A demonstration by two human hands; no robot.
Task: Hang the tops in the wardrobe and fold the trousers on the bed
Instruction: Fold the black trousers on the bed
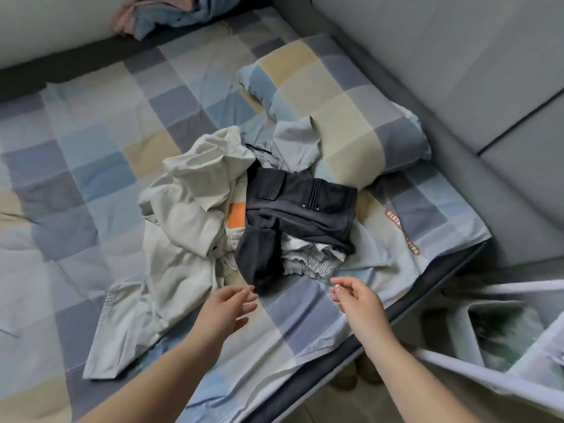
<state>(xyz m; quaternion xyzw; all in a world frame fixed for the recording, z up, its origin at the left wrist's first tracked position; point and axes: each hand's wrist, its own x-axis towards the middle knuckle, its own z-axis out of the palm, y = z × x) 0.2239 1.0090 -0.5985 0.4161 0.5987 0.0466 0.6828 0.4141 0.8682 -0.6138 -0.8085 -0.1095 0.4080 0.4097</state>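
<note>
A heap of clothes lies on the checked bed sheet. Dark grey trousers sit on top, with a light grey elastic-waist garment under them. Pale cream trousers with an orange patch sprawl to the left. A light blue-grey garment lies behind the heap. My left hand hovers just in front of the dark trousers, fingers relaxed and holding nothing. My right hand hovers near the elastic waistband, fingers loosely curled and empty.
A checked pillow lies behind the heap against the grey padded headboard. More clothes are bunched at the far top. A white frame stands beside the bed at the lower right.
</note>
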